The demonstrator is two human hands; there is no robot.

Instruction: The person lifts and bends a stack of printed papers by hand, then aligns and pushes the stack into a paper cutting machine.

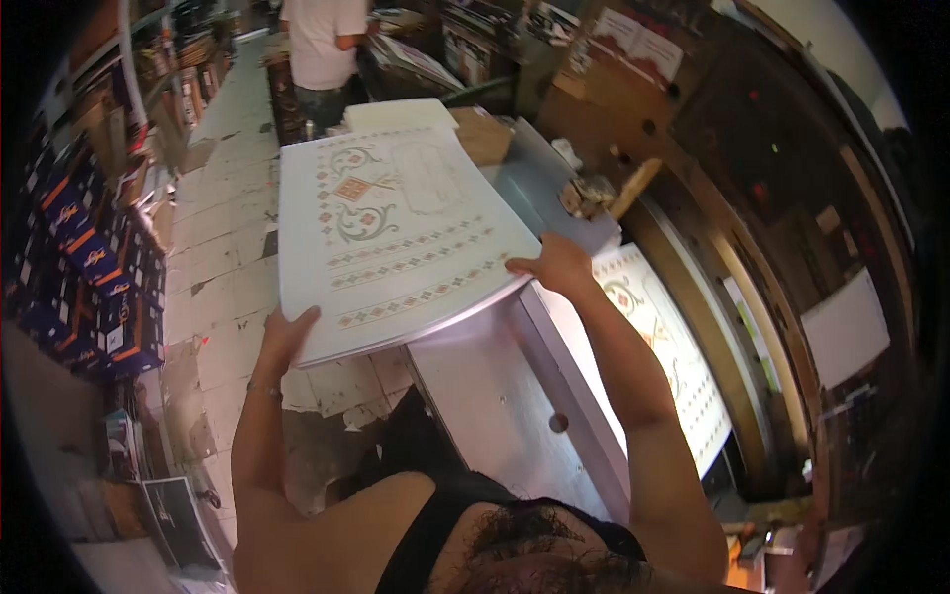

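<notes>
A thick stack of large white printed sheets (pixel 396 238) spreads out in front of me, with orange and grey-green scrollwork and rows of small diamonds on its top sheet. My left hand (pixel 287 335) is closed on the near left corner, thumb on top and fingers hidden at the side and below. At the near right corner my right hand (pixel 557 265) grips the edge in the same way, its thumb lying over the print. The near edge between my hands sags slightly. Another sheet with a matching pattern (pixel 658 332) lies under bright light, right of my right forearm.
Below the stack is a pale metal surface (pixel 485 391) with a raised side rail. Dark blue boxes (pixel 89 257) are piled at the left beside the tiled floor (pixel 223 228). A person in a white shirt (pixel 325 45) stands at the back. Machine panels (pixel 792 178) rise at the right.
</notes>
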